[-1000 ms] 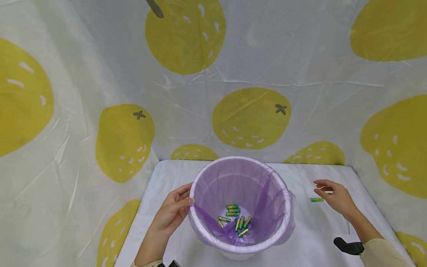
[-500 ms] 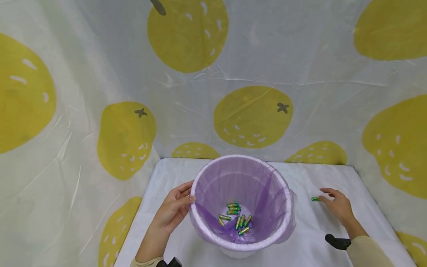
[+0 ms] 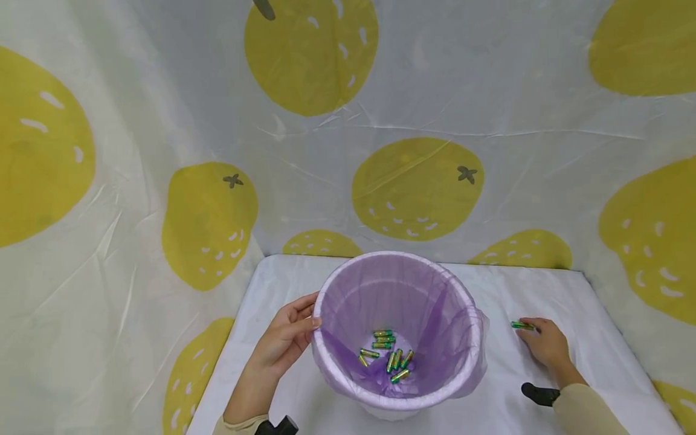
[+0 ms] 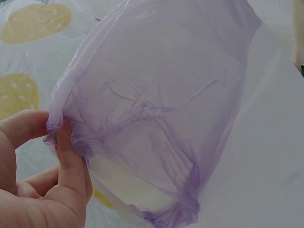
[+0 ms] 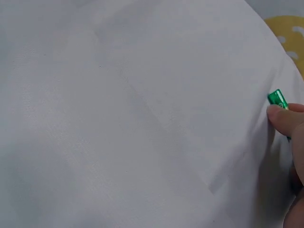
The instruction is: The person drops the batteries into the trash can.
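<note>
A round bin [image 3: 391, 402] lined with a translucent purple bag stands before me in the head view. My left hand [image 3: 280, 338] grips its left rim, thumb over the edge. In the left wrist view, that hand's fingers pinch the gathered edge of the purple bag [image 4: 166, 71]. Several green-and-gold batteries [image 3: 382, 346] lie at the bottom of the bin. Off to the right, my right hand [image 3: 548, 347] pinches one more battery [image 3: 522, 325], low over the white cloth. Its green end [image 5: 277, 97] sticks out past the thumb in the right wrist view; the rest is mostly hidden.
White cloth [image 3: 502, 386] covers the tabletop. Pale curtains [image 3: 304, 181] printed with yellow fruit enclose the back and both sides. A black strap piece [image 3: 539, 394] sits at my right wrist, another black piece [image 3: 280, 426] at the left.
My right hand has come down onto the lone battery, which lay on the cloth, and now pinches it. The left hand keeps its grip on the bin; the whole head view has shifted slightly.
</note>
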### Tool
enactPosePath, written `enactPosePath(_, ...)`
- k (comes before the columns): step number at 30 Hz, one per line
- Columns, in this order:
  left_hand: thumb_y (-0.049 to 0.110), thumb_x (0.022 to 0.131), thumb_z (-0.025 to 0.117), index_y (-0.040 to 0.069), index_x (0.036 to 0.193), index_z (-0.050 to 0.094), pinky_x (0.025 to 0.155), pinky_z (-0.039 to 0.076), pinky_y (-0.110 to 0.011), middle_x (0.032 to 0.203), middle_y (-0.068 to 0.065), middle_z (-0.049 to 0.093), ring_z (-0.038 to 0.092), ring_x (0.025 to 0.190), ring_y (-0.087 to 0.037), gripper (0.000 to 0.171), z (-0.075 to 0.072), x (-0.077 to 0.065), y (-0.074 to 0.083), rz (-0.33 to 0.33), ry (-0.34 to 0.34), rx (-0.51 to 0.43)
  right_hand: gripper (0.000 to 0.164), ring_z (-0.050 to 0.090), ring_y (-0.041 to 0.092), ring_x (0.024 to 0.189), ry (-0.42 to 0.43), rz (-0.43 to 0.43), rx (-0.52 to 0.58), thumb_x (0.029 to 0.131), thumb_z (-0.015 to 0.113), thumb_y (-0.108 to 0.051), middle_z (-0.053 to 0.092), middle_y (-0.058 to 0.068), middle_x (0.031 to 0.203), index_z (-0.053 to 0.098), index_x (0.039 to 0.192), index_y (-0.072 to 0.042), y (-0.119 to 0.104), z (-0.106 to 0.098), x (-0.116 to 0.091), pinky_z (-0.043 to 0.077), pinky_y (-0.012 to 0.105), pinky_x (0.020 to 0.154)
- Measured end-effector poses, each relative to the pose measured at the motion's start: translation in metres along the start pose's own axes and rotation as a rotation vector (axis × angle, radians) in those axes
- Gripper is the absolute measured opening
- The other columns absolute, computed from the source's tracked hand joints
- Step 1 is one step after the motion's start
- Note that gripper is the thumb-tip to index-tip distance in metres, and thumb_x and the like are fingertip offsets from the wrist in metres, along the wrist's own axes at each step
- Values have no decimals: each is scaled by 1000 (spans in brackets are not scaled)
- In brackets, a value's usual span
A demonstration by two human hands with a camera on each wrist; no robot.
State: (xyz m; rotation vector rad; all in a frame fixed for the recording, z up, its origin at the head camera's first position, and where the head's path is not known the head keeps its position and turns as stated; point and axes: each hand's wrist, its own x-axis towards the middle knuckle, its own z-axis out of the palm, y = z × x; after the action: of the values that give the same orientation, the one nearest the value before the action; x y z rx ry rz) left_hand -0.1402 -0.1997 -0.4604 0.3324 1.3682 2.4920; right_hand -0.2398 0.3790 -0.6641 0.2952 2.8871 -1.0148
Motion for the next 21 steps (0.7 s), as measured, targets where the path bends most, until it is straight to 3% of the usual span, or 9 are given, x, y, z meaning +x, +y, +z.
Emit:
enactPosePath(4,-14,95,55,-18,147,38,85,59,-25,123,-17,63,67,103,-18,55,0,2,0,1,-18,1,39,50,49,111,45,35,39,100,68,-19,55,32,122,64,126,9,2,0,-4,43,65,92)
enactPosePath(8,-14,94,55,-18,147,37,84,59,-25,124,-17,63,67,103,-18,56,0,2,0,-6,-14,-1,35,53,40,99,73,40,58,99,70,-21,61,24,109,68,121,7,3,0,-7,45,54,82)
enactPosePath(16,-14,94,56,-18,148,36,84,59,-24,124,-16,63,67,102,-17,58,0,3,0,-19,-2,-3,36,53,38,97,129,67,73,95,75,-18,61,25,110,70,121,7,2,-3,-11,43,43,73)
enactPosePath(21,-14,94,55,-18,147,36,84,59,-24,125,-16,62,67,102,-18,57,-2,3,-2,-11,-1,-1,39,54,39,102,93,75,99,95,77,-19,61,29,119,70,123,7,0,-11,-10,44,41,73)
